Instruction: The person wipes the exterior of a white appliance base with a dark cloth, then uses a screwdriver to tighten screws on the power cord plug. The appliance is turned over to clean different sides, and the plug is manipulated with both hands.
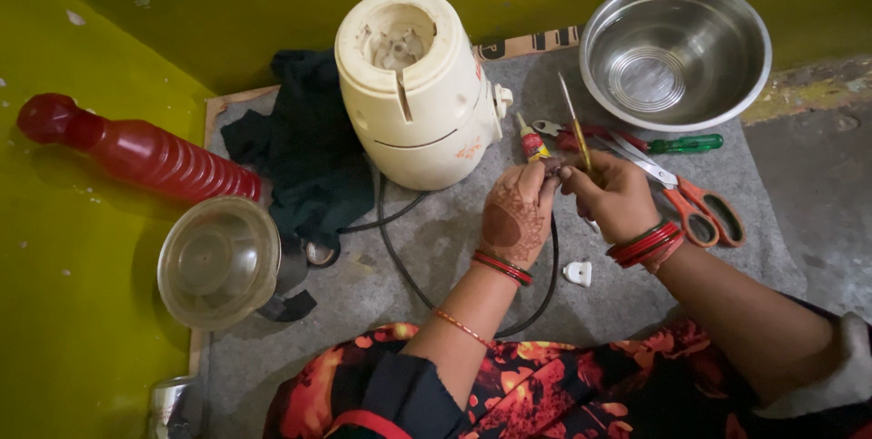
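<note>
Hands meet over the grey mat's middle. Left hand (520, 214) pinches a small part. Right hand (616, 196) pinches a thin screwdriver (574, 121) on it. Mixer base (413, 85) waits behind, its cord (400, 257) plug still apart.

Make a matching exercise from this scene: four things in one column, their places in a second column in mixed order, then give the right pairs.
Things:
1. steel bowl
2. red bottle
3. scissors
4. cream mixer base

Places:
A. lying on its side at the far left, on the yellow surface
B. just right of the right hand, orange handles toward the person
C. top right, on the edge of the grey mat
D. in the middle, beyond the left hand, beside a dark cloth

Pairs: 1-C, 2-A, 3-B, 4-D
</note>
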